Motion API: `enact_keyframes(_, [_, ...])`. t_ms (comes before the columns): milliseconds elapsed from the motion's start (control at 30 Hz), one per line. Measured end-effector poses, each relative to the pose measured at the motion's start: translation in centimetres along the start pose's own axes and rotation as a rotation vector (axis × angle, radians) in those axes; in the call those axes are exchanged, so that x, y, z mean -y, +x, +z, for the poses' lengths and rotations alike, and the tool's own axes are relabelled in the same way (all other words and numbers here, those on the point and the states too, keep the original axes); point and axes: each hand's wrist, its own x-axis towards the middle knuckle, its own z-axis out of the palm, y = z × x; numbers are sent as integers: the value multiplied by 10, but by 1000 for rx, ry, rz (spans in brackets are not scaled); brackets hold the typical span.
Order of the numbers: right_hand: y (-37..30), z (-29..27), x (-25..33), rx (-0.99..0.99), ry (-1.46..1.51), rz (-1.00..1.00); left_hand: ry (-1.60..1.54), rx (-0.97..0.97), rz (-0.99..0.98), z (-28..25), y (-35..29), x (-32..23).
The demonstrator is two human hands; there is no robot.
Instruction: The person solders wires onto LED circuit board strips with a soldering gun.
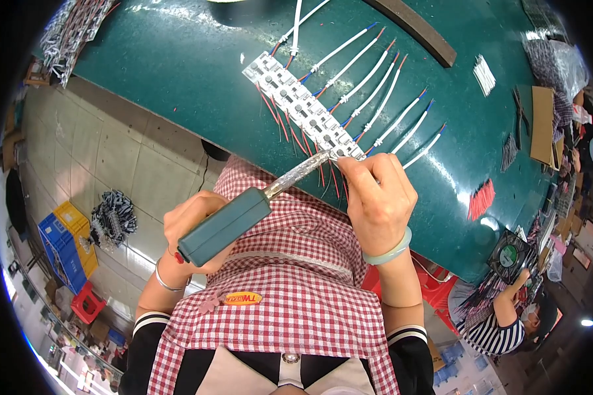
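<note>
My left hand is closed round the boxy dark green handle of a soldering iron. Its metal barrel slants up to the right, and the tip meets the near right end of a white circuit board strip. At that same end, my right hand has thumb and forefinger pinched together; whatever is between them is too small to make out. Thin red wires stick out from the strip's near-left edge. Along the far-right edge, several white cables with blue and red-brown ends fan outward.
The strip lies on a green worktable. A dark curved bar sits beyond it. To the right are white wire pieces, red wire pieces, pliers and a small fan. A person in stripes works at the lower right.
</note>
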Motion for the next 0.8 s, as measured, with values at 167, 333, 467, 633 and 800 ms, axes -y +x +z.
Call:
enact_keyframes(167, [0,1,1,-2,-3,4,-11,-52,-74,-4,-3,-6])
enact_keyframes(333, [0,2,0,-10,2,14,46,-52,10,-7,8,-12])
enact_keyframes(467, [5,3,6,-91,50,14,-26,-121,-34,-4,3,-8])
enact_keyframes(633, [14,7,8,-48,67,43,-10,-90,8,-7,4,-2])
enact_keyframes(800, [16,10,8,-21,59,56,1,-67,3,-8,4,0])
